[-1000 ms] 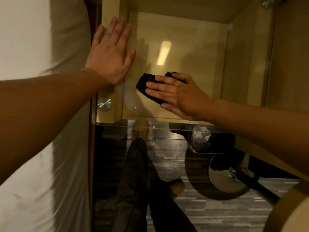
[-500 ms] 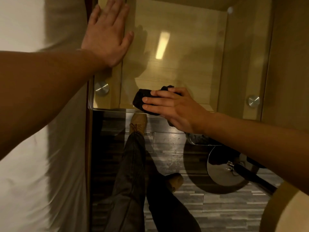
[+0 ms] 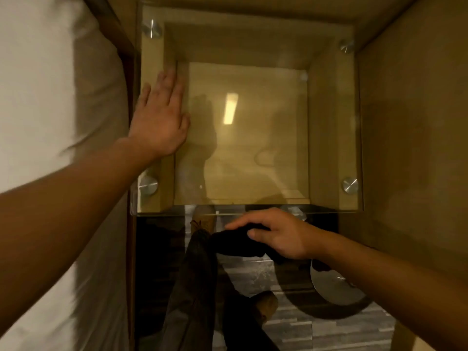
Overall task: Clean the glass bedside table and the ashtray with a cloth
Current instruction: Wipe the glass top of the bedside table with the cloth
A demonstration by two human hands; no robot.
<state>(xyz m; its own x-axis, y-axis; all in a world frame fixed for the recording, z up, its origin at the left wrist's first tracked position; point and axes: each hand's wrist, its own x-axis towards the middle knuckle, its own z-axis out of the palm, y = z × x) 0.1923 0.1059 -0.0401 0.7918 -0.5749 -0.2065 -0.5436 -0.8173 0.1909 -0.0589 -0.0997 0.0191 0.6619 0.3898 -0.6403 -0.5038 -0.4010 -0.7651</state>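
Glass table top [image 3: 329, 122] looks wiped; black cloth [image 3: 238, 245] is clenched by right hand [image 3: 281, 234] beyond its near edge, left hand [image 3: 160, 120] pressed flat, fingers spread, on it; no ashtray is seen.

Square glass tabletop [image 3: 331, 138] (steel corner studs), bunched black cloth [image 3: 238, 245] off its near edge

The cloth [image 3: 238, 245] is black. The table [image 3: 331, 122] is clear glass over light yellow-brown wood, with a shiny silver cap [image 3: 350, 185] at each corner and a bright yellow-white strip of light in the middle. The floor [image 3: 329, 328] has grey stripes. The bed sheet [image 3: 33, 84] is white. The trousers [image 3: 192, 287] are dark grey. The shoe [image 3: 203, 221] is tan.
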